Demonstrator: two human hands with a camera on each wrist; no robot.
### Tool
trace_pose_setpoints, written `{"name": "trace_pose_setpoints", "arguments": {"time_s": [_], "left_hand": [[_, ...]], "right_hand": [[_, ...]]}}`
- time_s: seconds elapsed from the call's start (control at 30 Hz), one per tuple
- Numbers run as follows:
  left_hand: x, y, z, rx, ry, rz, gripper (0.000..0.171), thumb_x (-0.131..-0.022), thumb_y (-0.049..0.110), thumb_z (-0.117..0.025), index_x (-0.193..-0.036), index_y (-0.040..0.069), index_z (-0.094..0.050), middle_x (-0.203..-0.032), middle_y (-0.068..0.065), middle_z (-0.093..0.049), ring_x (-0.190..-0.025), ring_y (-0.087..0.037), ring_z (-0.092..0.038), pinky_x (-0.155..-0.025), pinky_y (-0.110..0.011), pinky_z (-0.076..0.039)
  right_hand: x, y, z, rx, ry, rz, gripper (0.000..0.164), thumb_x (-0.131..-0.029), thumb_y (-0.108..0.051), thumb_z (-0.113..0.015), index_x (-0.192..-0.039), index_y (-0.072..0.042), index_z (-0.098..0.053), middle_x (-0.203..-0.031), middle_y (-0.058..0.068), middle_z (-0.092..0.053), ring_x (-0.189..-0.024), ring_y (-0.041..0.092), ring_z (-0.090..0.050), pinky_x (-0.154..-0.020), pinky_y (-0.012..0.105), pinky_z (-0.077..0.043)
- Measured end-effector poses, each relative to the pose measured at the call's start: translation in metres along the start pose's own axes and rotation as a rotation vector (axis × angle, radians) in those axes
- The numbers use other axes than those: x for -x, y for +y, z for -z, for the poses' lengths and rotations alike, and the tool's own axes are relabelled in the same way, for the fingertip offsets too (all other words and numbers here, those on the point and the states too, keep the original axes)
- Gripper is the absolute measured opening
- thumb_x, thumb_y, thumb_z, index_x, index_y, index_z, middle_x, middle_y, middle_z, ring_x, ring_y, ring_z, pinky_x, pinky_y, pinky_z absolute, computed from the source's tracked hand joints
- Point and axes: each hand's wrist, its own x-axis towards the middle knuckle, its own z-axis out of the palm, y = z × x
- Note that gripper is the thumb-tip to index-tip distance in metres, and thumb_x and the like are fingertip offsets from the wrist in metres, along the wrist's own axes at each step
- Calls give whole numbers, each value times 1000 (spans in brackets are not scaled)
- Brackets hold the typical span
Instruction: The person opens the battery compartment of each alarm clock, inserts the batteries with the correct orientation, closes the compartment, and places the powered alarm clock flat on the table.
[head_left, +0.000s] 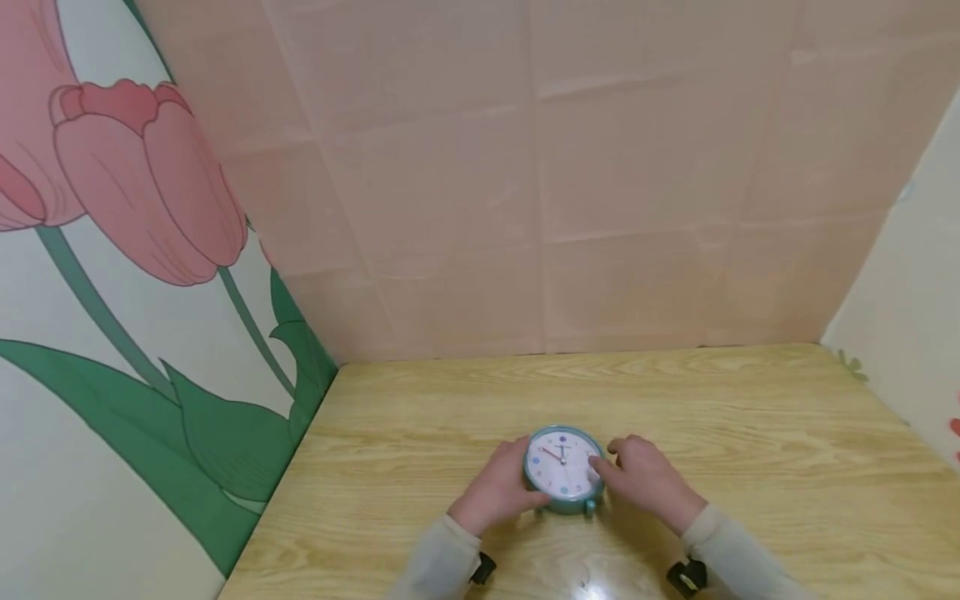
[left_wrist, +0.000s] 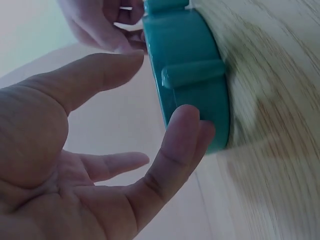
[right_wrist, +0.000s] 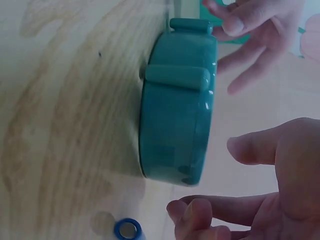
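Observation:
A round teal alarm clock (head_left: 564, 479) lies on its back on the wooden table, white face up, its short feet toward me. My left hand (head_left: 501, 490) holds its left side, thumb at the lower rim and fingers along the edge. The left wrist view shows those fingertips against the teal side wall (left_wrist: 182, 45). Over at the right rim is my right hand (head_left: 647, 479), its thumb overlapping the dial from above. In the right wrist view that thumb (right_wrist: 255, 146) is apart from the clock, its fingers loosely bent around nothing.
A small blue cylinder with a grey metal end (right_wrist: 128, 229), like a battery, is on the wood near the right fingers; the head view does not show it. Behind the table (head_left: 420, 417) hangs a creased pinkish sheet (head_left: 450, 183). A tulip-printed wall (head_left: 150, 183) stands at left.

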Motion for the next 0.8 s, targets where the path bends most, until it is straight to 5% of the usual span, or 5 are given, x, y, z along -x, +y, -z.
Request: {"name": "trace_pose_setpoints", "arguments": {"time_s": [0.17,0.5,0.6,0.8], "left_hand": [[-3,5,-4,-4,9,30,87,-76,20,-88,-148,0,-43,-124,-13,-56,-107,-17,-56,-102,-39,-53],[-3,7,-10,-36,24,72,93,-74,22,-90,-150,1,-40,-124,-11,-53,-106,-17,-57,-101,-38,-54],[-3,8,-10,-29,21,97,96,-74,24,-90,-152,2,-38,-123,-11,-51,-103,-17,-58,-99,-39,-56],[-1,8,-10,20,25,108,99,-73,30,-91,-153,6,-38,-117,-9,-51,-92,-14,-55,-90,-39,-59]], "right_hand": [[1,-1,-5,-14,-1,-12,34,-95,-32,-65,-76,-4,-64,-66,2,-54,-64,17,-47,-55,31,-44],[-1,-2,-11,-9,-20,-58,41,-99,-41,-59,-70,-11,-57,-67,2,-51,-63,16,-46,-53,29,-40],[0,-3,-10,-11,-8,-63,41,-99,-42,-59,-77,-8,-62,-70,2,-54,-66,16,-48,-54,30,-42],[3,-9,-6,-34,47,-55,52,-99,-44,-59,-115,4,-69,-91,9,-67,-80,20,-63,-66,38,-56]]}}
